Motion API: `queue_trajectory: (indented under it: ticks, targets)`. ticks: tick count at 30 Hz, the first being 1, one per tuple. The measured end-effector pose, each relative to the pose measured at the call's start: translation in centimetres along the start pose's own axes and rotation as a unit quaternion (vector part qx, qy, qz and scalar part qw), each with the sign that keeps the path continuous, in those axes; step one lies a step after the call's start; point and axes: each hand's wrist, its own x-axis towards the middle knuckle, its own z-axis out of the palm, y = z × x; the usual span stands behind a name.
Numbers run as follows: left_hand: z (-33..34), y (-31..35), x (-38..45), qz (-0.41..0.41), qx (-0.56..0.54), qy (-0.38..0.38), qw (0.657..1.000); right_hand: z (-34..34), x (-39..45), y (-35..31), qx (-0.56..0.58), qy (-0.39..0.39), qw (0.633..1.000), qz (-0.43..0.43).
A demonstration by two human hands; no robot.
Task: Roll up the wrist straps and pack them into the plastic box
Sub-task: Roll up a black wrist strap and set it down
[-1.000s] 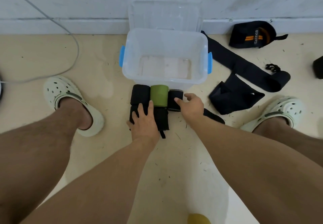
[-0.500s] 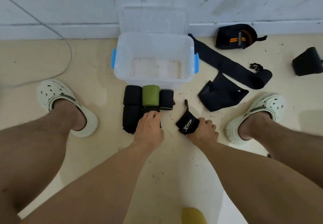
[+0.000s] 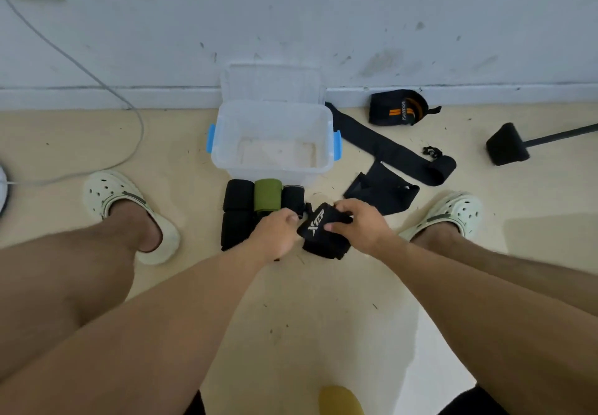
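The black wrist strap with white lettering [image 3: 323, 230] is now off the floor and held between both hands, just at four o'clock of the row of rolled straps [image 3: 263, 199]; half a second ago it lay flat on the floor under the right hand alone, and the left hand rested on the rolls; so I judge a fresh strap has been taken up and its rolling is about to begin, with the rolled ones still waiting outside the plastic box [image 3: 273, 142], which stands open and holds no strap, at twelve o'clock of the hands. The right hand [image 3: 362, 225] comes in from five o'clock, its fingers curled over the strap's top edge and thumb pinching beneath; the left hand [image 3: 276, 231] comes from seven o'clock, knuckles up, its fingers clenched on the strap's left end beside the small loop. Further out, a long unrolled black strap [image 3: 388, 149] and a folded one [image 3: 382, 191] lie at two o'clock, with an orange-striped strap [image 3: 399, 108] by the wall.
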Motion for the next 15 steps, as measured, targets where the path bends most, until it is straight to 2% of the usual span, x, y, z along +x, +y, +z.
queue_trajectory:
  ticks: [4,7,10,13,15]
  targets:
    - [-3.2,5.2,-4.1,-0.022,-0.091,-0.036,0.995,-3.9,-3.6,-3.7,0.061,0.018,0.996,-0.058]
    - [-5.4,7.2,-6.3,-0.063,-0.16,-0.086,0.981,-6.8,-6.5,-6.6,0.05,0.024,0.994,-0.09]
    - [-7.4,8.7,-8.3,-0.081,-0.166,-0.146,0.972,-9.3,-9.6,-8.8,0.027,0.008,0.994,-0.107]
    - [-7.6,9.6,-10.3,-0.049,-0.251,-0.09,0.962,-10.2,-12.6,-9.6,0.003,-0.01,0.996,-0.086]
    - [-6.9,9.8,-11.3,-0.04,-0.349,-0.053,0.935,-10.3,-14.4,-9.4,-0.003,-0.008,0.996,-0.09]
